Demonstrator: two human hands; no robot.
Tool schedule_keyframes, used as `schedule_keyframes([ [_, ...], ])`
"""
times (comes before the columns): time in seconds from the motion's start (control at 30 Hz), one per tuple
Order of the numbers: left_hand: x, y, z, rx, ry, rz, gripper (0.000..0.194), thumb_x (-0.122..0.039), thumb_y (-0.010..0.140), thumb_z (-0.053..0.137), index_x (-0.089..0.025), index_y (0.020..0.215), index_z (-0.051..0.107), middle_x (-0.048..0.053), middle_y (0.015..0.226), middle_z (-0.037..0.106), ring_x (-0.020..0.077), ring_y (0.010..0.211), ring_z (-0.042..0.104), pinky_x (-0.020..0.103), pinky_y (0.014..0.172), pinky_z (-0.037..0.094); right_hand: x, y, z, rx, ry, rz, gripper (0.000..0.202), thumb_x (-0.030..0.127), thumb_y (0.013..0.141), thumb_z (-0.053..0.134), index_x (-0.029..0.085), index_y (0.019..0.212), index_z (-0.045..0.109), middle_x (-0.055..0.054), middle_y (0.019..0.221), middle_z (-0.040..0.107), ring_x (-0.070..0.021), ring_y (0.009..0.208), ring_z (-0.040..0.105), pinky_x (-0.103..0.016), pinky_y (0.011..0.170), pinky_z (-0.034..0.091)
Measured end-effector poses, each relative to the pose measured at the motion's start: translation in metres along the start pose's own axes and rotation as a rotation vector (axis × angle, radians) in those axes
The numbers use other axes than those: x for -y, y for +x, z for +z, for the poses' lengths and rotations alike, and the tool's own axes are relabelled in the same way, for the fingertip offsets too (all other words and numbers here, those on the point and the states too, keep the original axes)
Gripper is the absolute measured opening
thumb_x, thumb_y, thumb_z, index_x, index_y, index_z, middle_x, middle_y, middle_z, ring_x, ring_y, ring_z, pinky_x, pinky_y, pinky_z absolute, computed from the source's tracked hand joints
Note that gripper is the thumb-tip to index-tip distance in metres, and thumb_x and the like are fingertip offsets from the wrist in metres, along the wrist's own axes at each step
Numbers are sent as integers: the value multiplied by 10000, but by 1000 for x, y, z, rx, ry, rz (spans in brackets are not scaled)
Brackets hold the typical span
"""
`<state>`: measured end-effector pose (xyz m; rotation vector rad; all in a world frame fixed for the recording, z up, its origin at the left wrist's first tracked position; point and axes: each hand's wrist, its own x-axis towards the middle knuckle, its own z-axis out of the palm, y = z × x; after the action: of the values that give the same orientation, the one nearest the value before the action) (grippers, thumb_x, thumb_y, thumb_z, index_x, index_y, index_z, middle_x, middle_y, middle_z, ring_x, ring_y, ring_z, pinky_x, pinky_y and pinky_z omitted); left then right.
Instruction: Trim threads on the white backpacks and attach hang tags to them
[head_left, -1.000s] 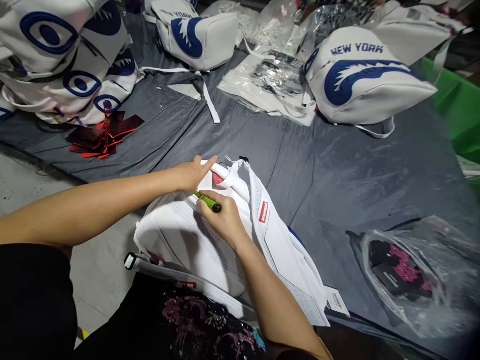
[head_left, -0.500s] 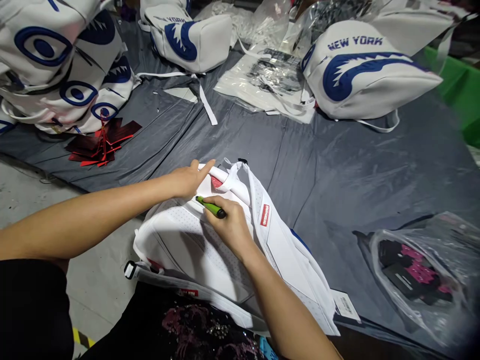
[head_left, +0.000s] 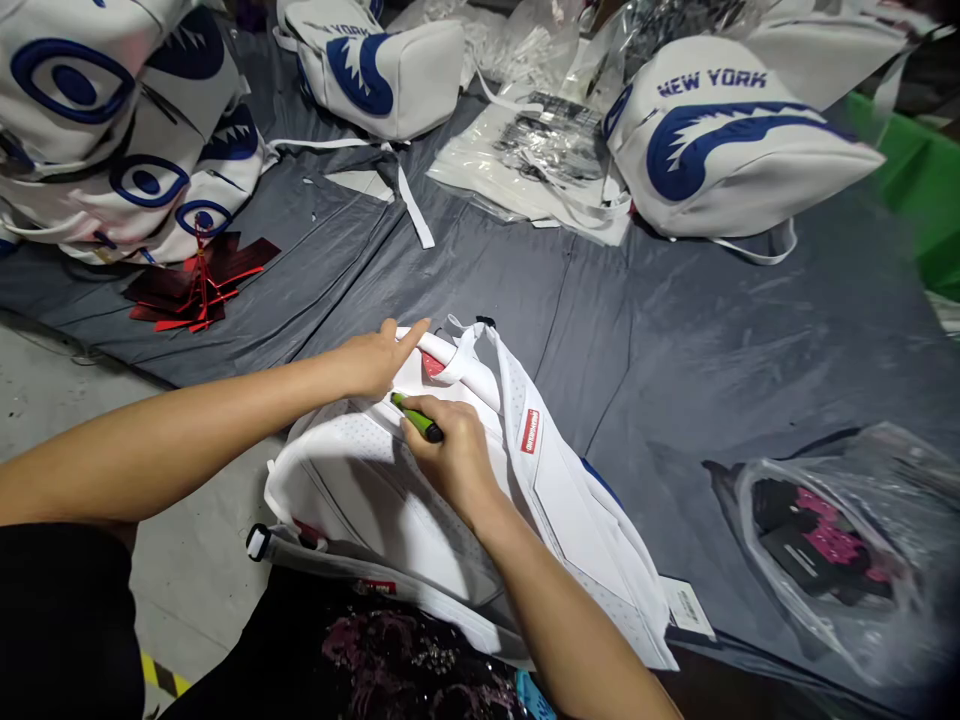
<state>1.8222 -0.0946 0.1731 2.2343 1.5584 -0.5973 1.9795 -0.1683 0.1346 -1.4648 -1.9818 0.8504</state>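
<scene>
A white backpack (head_left: 390,510) lies with its padded back and straps upward at the table's near edge. My left hand (head_left: 375,360) holds its top end, with two fingers showing along the edge and the rest hidden. In my right hand (head_left: 457,450) is a slim green pen-shaped tool (head_left: 420,418) with a black rear end. Its front end meets the white fabric just below my left hand; the exact tip is too small to make out. A shoulder strap (head_left: 525,400) with a red label runs along the bag's right side.
White bags with blue eyes (head_left: 71,85) are stacked at left, beside red-edged dark tags (head_left: 199,285). Two more white bags (head_left: 420,75) (head_left: 750,150) stand at the back around a clear plastic bag (head_left: 517,170). Another plastic bag (head_left: 900,560) holds black and pink pieces at right.
My right hand has shifted slightly left, and the green tool's rear end has tilted a little down and left. My left hand and the backpack stay nearly in place.
</scene>
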Motion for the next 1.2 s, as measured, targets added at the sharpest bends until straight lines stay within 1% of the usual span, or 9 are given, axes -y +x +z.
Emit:
schedule_keyframes([
  [0.1,0,-1,-1,-4,-10,-6,997,-223,870,605,-238,1592,-82,212,1434,367,300,1126,632,337,880,505,-3,1,0,67,97,-5,208,174,814,649,209,980,769,-12,755,734,-165,671,631,-288,735,464],
  [0.27,0,0,0,-7,-15,-6,1010,-213,854,616,-252,1592,-72,208,1433,373,303,1121,632,340,876,507,-3,0,-1,28,95,-29,207,178,823,635,196,989,759,-27,800,745,-168,698,641,-296,770,466],
  [0.4,0,0,0,-11,-23,0,1000,-190,855,604,-235,1593,-69,221,1447,358,312,1127,631,358,880,510,1,0,-2,25,-30,-13,200,172,816,636,211,968,760,-24,762,733,-182,711,642,-311,780,456],
  [0.57,0,-1,-1,-6,-20,-14,999,-201,851,605,-247,1591,-65,208,1439,367,316,1139,626,349,874,512,2,1,0,77,79,-6,215,197,829,623,206,1004,747,-27,806,746,-169,702,646,-283,717,465],
  [0.7,1,0,0,-11,-27,-10,1015,-191,840,613,-263,1589,-68,199,1434,375,306,1131,633,349,879,510,1,-1,1,-6,-31,-8,194,190,821,632,222,969,753,-36,853,762,-200,771,668,-339,817,464],
  [0.83,1,0,1,-10,-40,-7,1002,-190,855,613,-230,1592,-65,223,1438,359,332,1158,622,365,895,507,-1,-1,2,41,89,-22,210,204,828,627,210,1000,746,-29,839,759,-179,721,660,-299,742,473],
  [0.97,0,-1,0,-15,-39,-9,1002,-185,848,615,-254,1589,-55,205,1441,363,314,1151,628,354,890,510,1,-3,3,-40,-36,-24,203,188,827,629,225,982,754,-37,888,769,-209,810,679,-341,831,462],
  [1.1,1,-1,0,-16,-30,-20,988,-196,852,608,-242,1589,-49,207,1429,380,319,1142,630,361,877,516,1,-3,3,16,18,-17,197,211,832,645,218,998,752,-30,846,765,-193,743,671,-318,790,471],
  [1.2,3,0,2,-34,-23,-7,986,-199,857,600,-244,1589,-60,209,1440,369,316,1138,632,358,876,516,0,-2,4,-14,-44,-13,198,193,829,642,205,991,754,-44,860,767,-208,780,679,-334,821,460],
])
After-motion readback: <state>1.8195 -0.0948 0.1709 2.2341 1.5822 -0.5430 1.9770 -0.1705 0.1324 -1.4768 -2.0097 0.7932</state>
